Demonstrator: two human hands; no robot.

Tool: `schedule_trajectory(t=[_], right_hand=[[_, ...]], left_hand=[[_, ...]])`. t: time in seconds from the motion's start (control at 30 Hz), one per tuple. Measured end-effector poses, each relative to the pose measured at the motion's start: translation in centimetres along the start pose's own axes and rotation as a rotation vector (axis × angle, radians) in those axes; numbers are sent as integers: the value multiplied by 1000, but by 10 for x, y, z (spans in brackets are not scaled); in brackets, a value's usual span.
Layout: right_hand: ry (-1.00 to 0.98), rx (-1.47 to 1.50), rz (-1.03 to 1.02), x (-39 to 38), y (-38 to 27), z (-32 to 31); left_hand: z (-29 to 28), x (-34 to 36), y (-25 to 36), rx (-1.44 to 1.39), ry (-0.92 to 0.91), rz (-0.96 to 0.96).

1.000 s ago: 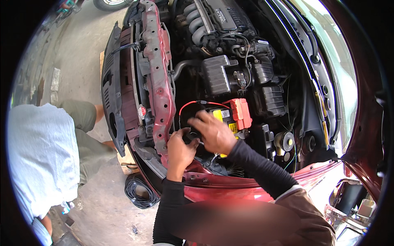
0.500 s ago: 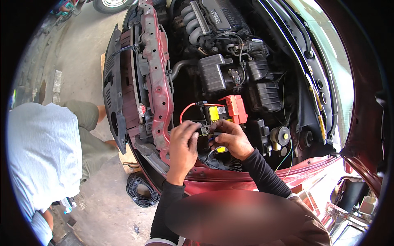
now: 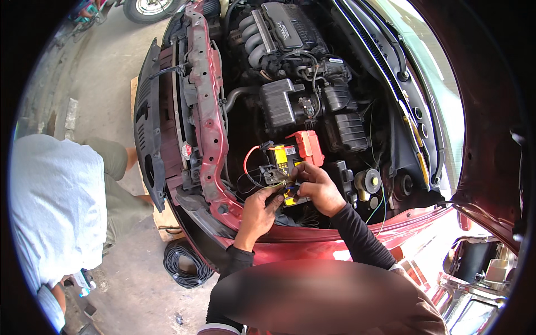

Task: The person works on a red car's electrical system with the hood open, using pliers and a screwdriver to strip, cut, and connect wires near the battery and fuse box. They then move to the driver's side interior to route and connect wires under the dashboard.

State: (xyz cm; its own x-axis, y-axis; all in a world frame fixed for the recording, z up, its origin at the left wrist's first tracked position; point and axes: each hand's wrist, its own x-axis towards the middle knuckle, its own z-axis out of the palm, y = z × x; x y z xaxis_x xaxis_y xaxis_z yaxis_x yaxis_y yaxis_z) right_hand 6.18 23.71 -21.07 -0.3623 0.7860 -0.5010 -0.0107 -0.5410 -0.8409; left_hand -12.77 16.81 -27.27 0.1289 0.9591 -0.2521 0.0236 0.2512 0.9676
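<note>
Over the battery [image 3: 281, 160], which has yellow labels, both hands work close together in an open engine bay. My left hand [image 3: 258, 216] is closed, thumb and fingertips pinching thin wires [image 3: 283, 187]. My right hand [image 3: 319, 188] pinches the same small bunch from the other side; a bit of blue shows at its fingertips. Just beyond the left fingers sits a small dark part [image 3: 272, 176] with loose wires around it; its kind is unclear. A red cable [image 3: 247, 160] curves beside the battery, and a red terminal cover [image 3: 309, 147] rests on top. Fingers hide the exact wire ends.
The engine [image 3: 285, 28] and a black air box [image 3: 277, 106] lie farther back. A red front crossmember [image 3: 212, 139] runs along the left. On the floor lies a coil of black cable [image 3: 187, 263]. A person in a light shirt [image 3: 58, 206] is at the left.
My left hand has moved down and closer to my right hand, uncovering the small dark part and loose wires. The whole view has shifted slightly.
</note>
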Motion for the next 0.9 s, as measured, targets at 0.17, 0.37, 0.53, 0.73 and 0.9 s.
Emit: schedule_trajectory(t=[0.17, 0.37, 0.53, 0.73, 0.9], right_hand=[[-54, -774, -379, -4, -9, -7], [112, -906, -353, -5, -4, 0], [267, -727, -215, -12, 7, 9], [456, -601, -255, -26, 29, 43], [230, -969, -451, -47, 8, 43]], left_hand=[[-4, 4, 4, 165, -5, 47], [8, 4, 2, 25, 166, -224], [29, -21, 10, -142, 407, -323], [52, -18, 17, -1090, 359, -469], [41, -23, 16, -1091, 553, -519]])
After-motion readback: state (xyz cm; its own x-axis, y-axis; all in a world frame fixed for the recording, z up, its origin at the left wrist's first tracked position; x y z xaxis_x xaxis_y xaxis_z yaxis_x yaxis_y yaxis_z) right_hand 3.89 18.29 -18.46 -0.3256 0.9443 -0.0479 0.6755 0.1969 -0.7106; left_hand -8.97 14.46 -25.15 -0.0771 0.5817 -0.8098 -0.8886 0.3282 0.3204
